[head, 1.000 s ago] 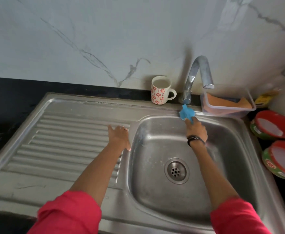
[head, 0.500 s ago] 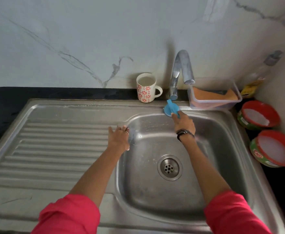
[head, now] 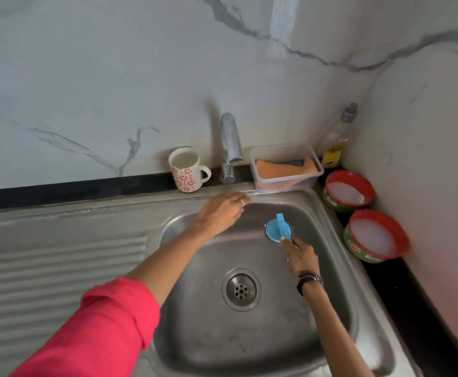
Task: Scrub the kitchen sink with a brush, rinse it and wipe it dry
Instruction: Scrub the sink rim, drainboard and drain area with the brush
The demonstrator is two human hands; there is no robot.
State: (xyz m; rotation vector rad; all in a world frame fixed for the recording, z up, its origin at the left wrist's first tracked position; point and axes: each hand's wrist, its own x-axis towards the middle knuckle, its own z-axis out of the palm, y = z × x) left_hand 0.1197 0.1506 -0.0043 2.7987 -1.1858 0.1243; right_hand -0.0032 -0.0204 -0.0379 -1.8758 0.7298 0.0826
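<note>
Scrubbing step | right hand [head: 301, 257] grips blue round brush [head: 278, 229] against steel sink basin's [head: 249, 349] back wall | left hand [head: 221, 212] flat, fingers straight, on back rim near faucet [head: 230, 148] | next: likely work brush across remaining walls, then rinse
</note>
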